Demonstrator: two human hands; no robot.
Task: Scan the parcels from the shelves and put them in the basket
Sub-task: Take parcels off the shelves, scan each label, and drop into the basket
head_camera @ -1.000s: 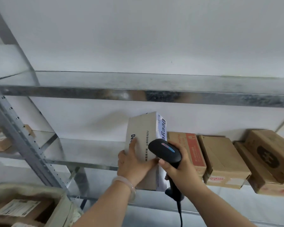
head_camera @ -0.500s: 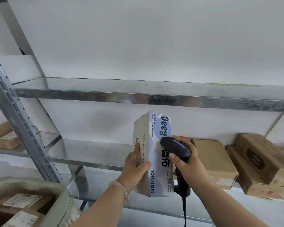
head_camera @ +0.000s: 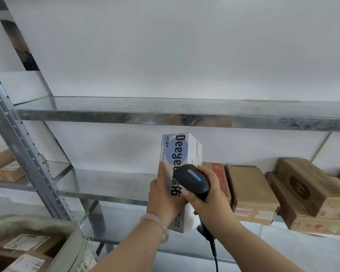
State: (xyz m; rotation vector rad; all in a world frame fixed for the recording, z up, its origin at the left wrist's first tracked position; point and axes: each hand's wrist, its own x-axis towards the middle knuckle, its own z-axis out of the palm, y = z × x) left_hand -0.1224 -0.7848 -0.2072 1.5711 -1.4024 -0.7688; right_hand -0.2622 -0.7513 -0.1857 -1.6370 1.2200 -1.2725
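Our left hand [head_camera: 163, 201], gripping the white parcel [head_camera: 178, 152], has turned it face-on; our right hand [head_camera: 211, 205] holds the scanner [head_camera: 192, 179] before it, likely scanning.

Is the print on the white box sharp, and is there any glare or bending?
Head view: big print on the white cardboard box is sharp; a small red glint on the upper galvanised steel shelf; the grey perforated upright slants, likely wide-angle distortion.
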